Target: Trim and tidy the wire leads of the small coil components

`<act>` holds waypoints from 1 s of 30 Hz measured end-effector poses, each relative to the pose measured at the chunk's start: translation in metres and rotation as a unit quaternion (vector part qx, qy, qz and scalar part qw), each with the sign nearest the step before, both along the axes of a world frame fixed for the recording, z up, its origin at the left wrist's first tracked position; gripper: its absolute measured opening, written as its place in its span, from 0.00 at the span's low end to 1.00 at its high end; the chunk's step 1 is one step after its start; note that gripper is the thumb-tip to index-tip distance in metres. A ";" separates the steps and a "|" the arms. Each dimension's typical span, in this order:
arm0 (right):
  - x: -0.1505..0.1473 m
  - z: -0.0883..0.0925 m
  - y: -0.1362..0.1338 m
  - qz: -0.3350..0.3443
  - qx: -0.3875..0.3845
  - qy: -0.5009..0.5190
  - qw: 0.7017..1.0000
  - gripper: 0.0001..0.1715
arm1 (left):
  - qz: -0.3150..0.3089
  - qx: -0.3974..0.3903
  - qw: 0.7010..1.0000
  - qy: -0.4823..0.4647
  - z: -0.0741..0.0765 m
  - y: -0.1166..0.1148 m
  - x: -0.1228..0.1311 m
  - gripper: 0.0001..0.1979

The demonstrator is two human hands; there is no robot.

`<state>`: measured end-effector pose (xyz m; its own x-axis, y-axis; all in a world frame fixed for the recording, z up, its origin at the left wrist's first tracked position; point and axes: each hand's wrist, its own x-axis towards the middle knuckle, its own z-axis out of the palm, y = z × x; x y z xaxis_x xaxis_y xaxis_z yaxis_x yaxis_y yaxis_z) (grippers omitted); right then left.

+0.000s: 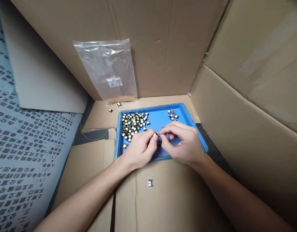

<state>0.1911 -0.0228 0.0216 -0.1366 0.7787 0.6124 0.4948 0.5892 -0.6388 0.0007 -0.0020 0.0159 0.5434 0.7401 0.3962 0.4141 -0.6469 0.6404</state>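
Observation:
Over the front of a blue tray (160, 154), my left hand (143, 146) pinches a small black transformer with yellow tape (155, 135) between thumb and forefinger. My right hand (182, 141) is closed in a pinch right beside the transformer's right end. Whatever lies between its fingertips is too small to make out; a fine wire may be there. A dense pile of similar transformers (133, 124) fills the tray's left side. A smaller group with thin wires (173, 115) sits at the far right of the tray. Something red shows partly behind my right fingers.
A clear plastic bag (104, 64) with orange-brown strands at its bottom leans on the cardboard wall (160, 48). Two loose transformers lie near it. Another part (150, 183) with red marks lies on the cardboard in front. A yellow wire (95, 139) curls at left.

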 end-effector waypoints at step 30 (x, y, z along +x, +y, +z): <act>0.010 0.007 0.006 -0.006 -0.049 -0.023 0.999 0.08 | 0.012 -0.009 0.998 0.055 -0.003 0.004 0.003 0.16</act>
<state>0.2010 -0.0164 0.0287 -0.1535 0.8366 0.5259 0.5311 0.5187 -0.6700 0.0039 0.0017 0.0129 0.5642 0.7601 0.3224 0.4976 -0.6247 0.6018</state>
